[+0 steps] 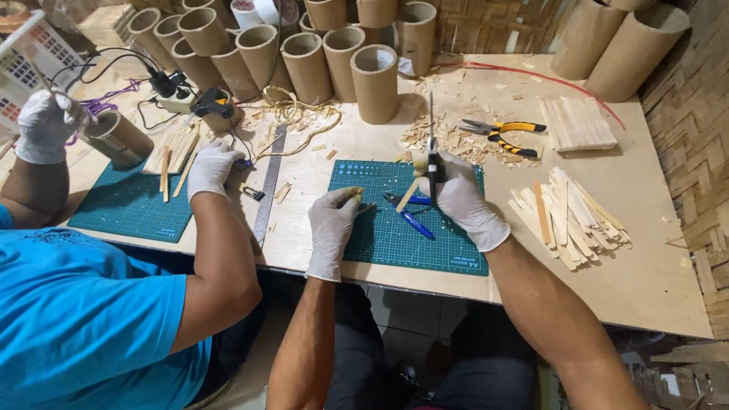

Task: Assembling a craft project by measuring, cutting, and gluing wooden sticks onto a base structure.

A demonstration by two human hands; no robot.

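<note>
Both my hands wear white gloves over a green cutting mat (395,235). My left hand (334,216) pinches a short pale wooden stick against the mat. My right hand (456,193) grips a black-handled thin blade tool (431,152) held upright, together with another wooden stick slanting down toward the mat. A blue-handled tool (414,220) lies on the mat between my hands.
A pile of wooden sticks (569,216) lies right of the mat; yellow-handled pliers (509,137) and wood scraps behind it. Cardboard tubes (376,83) stand at the back. A metal ruler (269,186) lies left. A person in blue (83,319) works at a second mat (129,205) with a glue gun (213,102).
</note>
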